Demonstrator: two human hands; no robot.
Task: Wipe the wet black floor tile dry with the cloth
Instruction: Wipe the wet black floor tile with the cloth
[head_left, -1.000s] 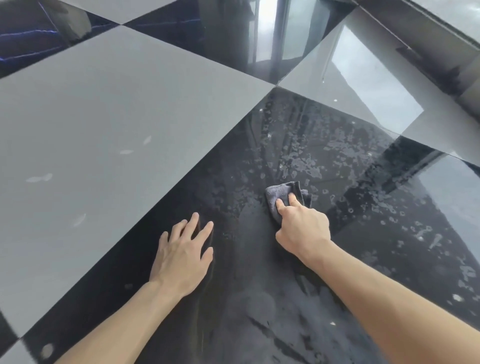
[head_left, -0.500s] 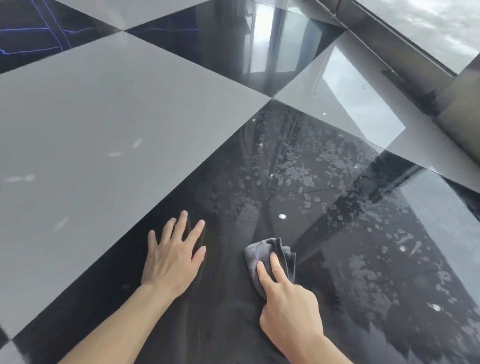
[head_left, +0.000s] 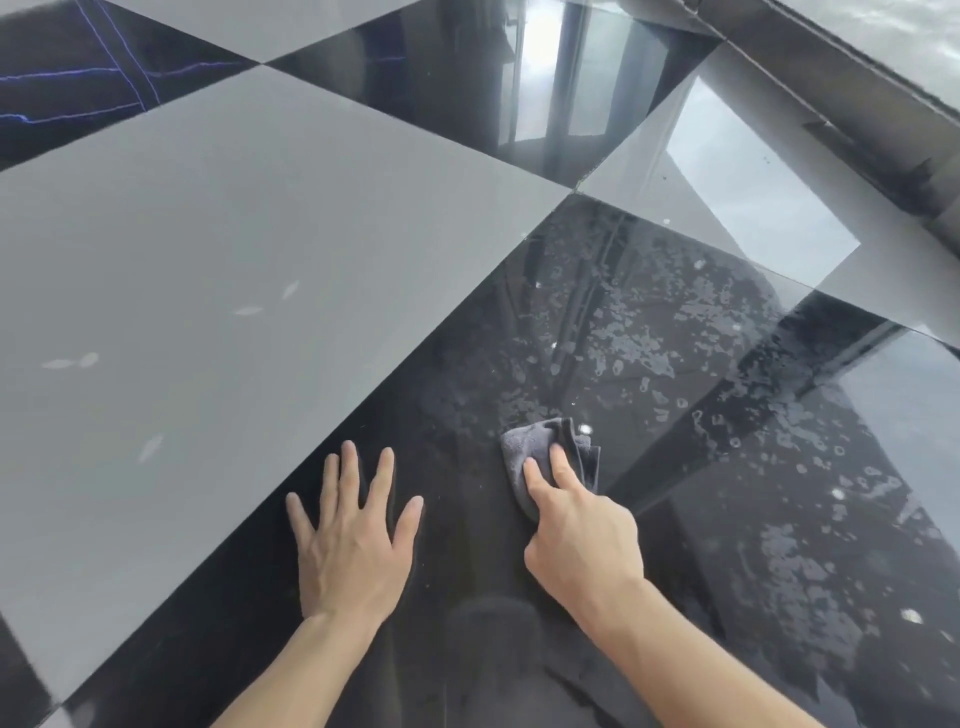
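The black floor tile (head_left: 649, 519) is glossy, with water drops and smeared patches across its far and right parts. A small grey cloth (head_left: 524, 447) lies crumpled on it near the middle. My right hand (head_left: 576, 535) holds the cloth down on the tile, index and middle fingers stretched over it and the other fingers curled; the thumb is hidden. My left hand (head_left: 353, 540) rests flat on the tile with fingers spread, left of the cloth and apart from it.
A large grey tile (head_left: 234, 291) borders the black one on the left, with a few pale smudges. More black and grey tiles lie beyond. A dark raised ledge (head_left: 857, 104) runs along the far right.
My right hand drew the cloth back toward me across the wet tile, then pushed it forward again a little. The left hand stayed planted in place.
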